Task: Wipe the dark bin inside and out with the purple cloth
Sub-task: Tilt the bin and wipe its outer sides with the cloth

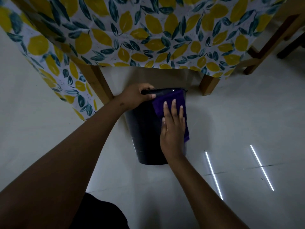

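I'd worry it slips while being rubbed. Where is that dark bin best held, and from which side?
By its rim, from the left, where the left hand grips it. The dark bin has smooth tapering walls, so probably only the lip gives fingers an edge to hook. The right hand presses the purple cloth flat on the right of the wall.

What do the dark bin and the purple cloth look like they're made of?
Dark bin: likely hard plastic, smooth and slightly glossy; faint highlights show on its rim. Purple cloth: soft matte fabric, perhaps microfibre; it hangs limp from the rim down the wall, but the weave is too dim to tell.
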A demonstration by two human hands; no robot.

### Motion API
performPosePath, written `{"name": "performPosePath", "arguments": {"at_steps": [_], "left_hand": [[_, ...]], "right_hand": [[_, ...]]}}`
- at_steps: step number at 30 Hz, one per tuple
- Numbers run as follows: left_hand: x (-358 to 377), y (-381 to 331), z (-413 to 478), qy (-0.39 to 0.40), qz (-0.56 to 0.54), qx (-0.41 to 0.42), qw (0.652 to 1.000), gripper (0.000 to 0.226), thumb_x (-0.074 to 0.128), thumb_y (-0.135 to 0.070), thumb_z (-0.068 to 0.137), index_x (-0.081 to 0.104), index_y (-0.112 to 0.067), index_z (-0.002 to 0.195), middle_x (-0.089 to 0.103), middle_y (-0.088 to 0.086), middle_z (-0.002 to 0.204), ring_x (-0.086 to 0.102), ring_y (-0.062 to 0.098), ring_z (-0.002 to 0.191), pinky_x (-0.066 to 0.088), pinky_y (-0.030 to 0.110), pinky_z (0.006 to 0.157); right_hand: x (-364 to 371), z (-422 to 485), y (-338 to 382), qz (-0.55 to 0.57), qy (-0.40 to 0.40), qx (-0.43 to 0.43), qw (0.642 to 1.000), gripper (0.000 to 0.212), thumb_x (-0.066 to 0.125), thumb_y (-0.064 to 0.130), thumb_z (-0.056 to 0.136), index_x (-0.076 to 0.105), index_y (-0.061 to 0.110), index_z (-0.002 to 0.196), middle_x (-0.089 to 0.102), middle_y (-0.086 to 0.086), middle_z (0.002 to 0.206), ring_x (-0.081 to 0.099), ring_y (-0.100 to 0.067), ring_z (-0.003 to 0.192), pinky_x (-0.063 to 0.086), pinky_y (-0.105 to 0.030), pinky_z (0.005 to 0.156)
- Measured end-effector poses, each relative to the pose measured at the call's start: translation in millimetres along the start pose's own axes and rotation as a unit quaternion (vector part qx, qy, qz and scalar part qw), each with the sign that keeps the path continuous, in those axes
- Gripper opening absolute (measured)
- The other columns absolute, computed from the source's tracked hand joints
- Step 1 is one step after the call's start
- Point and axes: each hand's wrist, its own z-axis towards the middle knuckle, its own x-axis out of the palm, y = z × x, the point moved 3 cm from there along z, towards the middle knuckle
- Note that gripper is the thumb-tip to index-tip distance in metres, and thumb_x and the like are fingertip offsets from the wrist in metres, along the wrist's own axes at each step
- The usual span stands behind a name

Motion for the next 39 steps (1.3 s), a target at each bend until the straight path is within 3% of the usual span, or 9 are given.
{"name": "performPosePath", "arguments": {"at_steps": [4,9,13,17,20,26,29,34,39], "left_hand": [[-3,4,3,0.007,0.066,-0.007,0.998,0.021,0.058,-0.024,0.092,0.061,-0.009,0.106,0.062,0.003,0.099,0.056,0.014,0.088,0.04,0.012,0.062],[2,3,4,-0.013,0.049,-0.01,0.999,0.022,0.057,-0.037,0.092,0.066,-0.021,0.104,0.063,-0.006,0.096,0.056,0.006,0.086,0.036,0.007,0.062],[-5,7,1,-0.013,0.015,-0.024,1.0,0.02,0.057,-0.033,0.092,0.066,-0.015,0.092,0.062,-0.003,0.084,0.055,0.003,0.072,0.038,0.004,0.055],[-10,19,0,-0.031,0.026,-0.036,0.999,0.026,0.056,-0.035,0.093,0.067,-0.012,0.097,0.064,0.002,0.091,0.056,0.007,0.075,0.041,0.02,0.065],[-13,24,1,-0.045,0.051,-0.041,0.997,0.025,0.055,-0.034,0.094,0.066,-0.011,0.096,0.063,0.005,0.09,0.056,0.015,0.081,0.039,0.023,0.065],[-5,15,9,-0.018,0.068,-0.016,0.997,0.019,0.054,-0.029,0.095,0.062,-0.012,0.091,0.059,0.005,0.087,0.051,0.013,0.075,0.033,0.004,0.052],[-6,17,9,-0.017,0.058,-0.018,0.998,0.021,0.053,-0.029,0.095,0.062,-0.011,0.091,0.059,0.006,0.086,0.051,0.013,0.074,0.032,0.005,0.051],[-7,26,7,-0.061,0.047,-0.024,0.997,0.021,0.054,-0.03,0.094,0.062,-0.012,0.086,0.056,-0.003,0.075,0.049,0.005,0.068,0.034,0.005,0.053],[-7,32,11,-0.075,0.029,-0.029,0.996,0.023,0.056,-0.031,0.093,0.062,-0.01,0.084,0.055,0.0,0.072,0.049,0.012,0.069,0.035,0.024,0.06]], "right_hand": [[14,-54,-16,-0.023,0.0,0.019,1.0,0.056,0.038,0.021,0.1,0.019,0.03,0.152,0.008,0.004,0.162,0.004,-0.026,0.149,0.029,-0.059,0.11],[31,-87,-7,-0.077,0.007,-0.014,0.997,0.086,0.063,0.008,0.083,0.018,0.032,0.151,0.006,0.002,0.162,0.005,-0.036,0.147,0.021,-0.059,0.111],[16,-32,8,-0.036,0.011,-0.007,0.999,0.067,0.046,0.014,0.095,0.015,0.034,0.151,0.008,0.004,0.162,0.002,-0.03,0.148,0.021,-0.054,0.114],[7,6,-8,0.067,0.012,0.08,0.994,0.05,0.026,0.026,0.105,0.014,0.035,0.152,0.006,0.01,0.161,0.003,-0.017,0.149,0.027,-0.05,0.115],[12,-24,-20,0.074,0.018,0.1,0.992,0.05,0.025,0.028,0.105,0.011,0.037,0.152,0.005,0.013,0.161,0.002,-0.015,0.149,0.029,-0.051,0.114],[24,-67,-2,-0.036,0.021,0.027,0.999,0.069,0.053,0.014,0.093,0.022,0.031,0.152,0.011,0.001,0.162,0.008,-0.033,0.147,0.035,-0.06,0.106],[15,-22,5,-0.031,0.035,-0.014,0.999,0.062,0.042,0.016,0.095,0.019,0.033,0.151,0.012,0.004,0.161,0.005,-0.03,0.148,0.033,-0.057,0.109],[8,7,-5,0.049,0.03,0.043,0.997,0.051,0.029,0.025,0.104,0.013,0.037,0.151,0.006,0.013,0.161,0.003,-0.019,0.149,0.029,-0.05,0.114],[33,-84,-7,-0.084,0.048,-0.015,0.995,0.089,0.069,0.006,0.079,0.022,0.035,0.15,0.013,0.002,0.161,0.005,-0.033,0.147,0.028,-0.061,0.109]]}}
